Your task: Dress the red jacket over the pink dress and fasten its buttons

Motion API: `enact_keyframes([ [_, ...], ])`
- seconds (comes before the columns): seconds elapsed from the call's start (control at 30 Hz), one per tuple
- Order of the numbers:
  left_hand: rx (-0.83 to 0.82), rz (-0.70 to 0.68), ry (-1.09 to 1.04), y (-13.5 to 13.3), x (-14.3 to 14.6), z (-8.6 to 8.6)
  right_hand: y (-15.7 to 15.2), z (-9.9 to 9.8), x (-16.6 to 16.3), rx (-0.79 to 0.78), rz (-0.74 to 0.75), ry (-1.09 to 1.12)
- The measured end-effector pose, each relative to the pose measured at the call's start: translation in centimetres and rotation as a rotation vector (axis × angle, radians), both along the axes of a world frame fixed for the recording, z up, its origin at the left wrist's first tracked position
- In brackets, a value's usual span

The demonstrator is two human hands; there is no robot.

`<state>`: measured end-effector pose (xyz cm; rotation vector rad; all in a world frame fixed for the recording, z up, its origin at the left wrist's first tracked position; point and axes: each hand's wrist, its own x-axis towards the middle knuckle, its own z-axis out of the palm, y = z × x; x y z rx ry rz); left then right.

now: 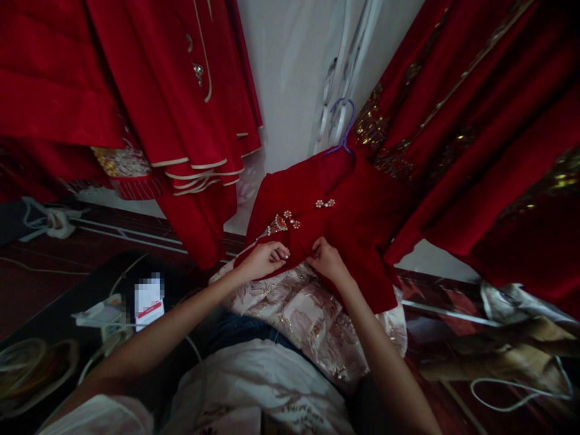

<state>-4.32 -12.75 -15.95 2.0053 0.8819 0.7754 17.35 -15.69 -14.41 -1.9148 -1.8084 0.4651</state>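
Note:
A red velvet jacket [357,223] on a purple hanger [343,124] lies tilted in front of me, with pearl button clasps [325,203] and a beaded tassel ornament [277,225] on its front. My left hand [263,258] pinches the jacket's lower front edge just below the tassel, fingers closed on the cloth. My right hand [327,261] grips the same edge a little to the right, fingers curled into the fabric. Under the jacket hangs a pale gold-patterned skirt [312,320].
Red garments with cream trim [190,121] hang at the left, and red gowns with gold embroidery [475,121] at the right. A white wall [290,72] is behind. Cables and a power strip [104,314] lie on the dark floor at the left.

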Motion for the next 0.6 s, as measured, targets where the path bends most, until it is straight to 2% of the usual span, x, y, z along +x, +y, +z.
enact_keyframes([
  [0.07,0.055,0.019,0.006,-0.2,0.0,0.0,-0.2,0.7,1.3,-0.112,0.022,0.143],
  [0.13,0.085,0.023,0.015,-0.3,0.0,0.1,-1.1,2.3,2.1,-0.182,0.066,0.257],
  [0.27,0.067,0.050,0.033,-0.3,0.0,0.5,-3.5,6.0,1.3,-0.157,0.247,0.519],
  [0.33,0.022,0.065,0.014,-0.2,0.0,0.5,-4.0,6.8,0.0,-0.095,0.271,0.619],
  [0.4,-0.025,0.090,-0.032,-0.1,0.1,0.5,-3.6,6.1,-1.6,0.032,0.215,0.623],
  [0.47,-0.079,0.121,-0.107,0.0,0.1,0.5,-2.7,4.1,-3.1,0.180,0.145,0.535],
  [0.53,-0.165,0.121,-0.190,0.2,0.2,0.4,-1.5,1.7,-4.1,0.246,0.127,0.428],
  [0.6,-0.248,0.098,-0.253,0.3,0.3,0.3,-0.5,-0.4,-4.6,0.269,0.132,0.411],
])
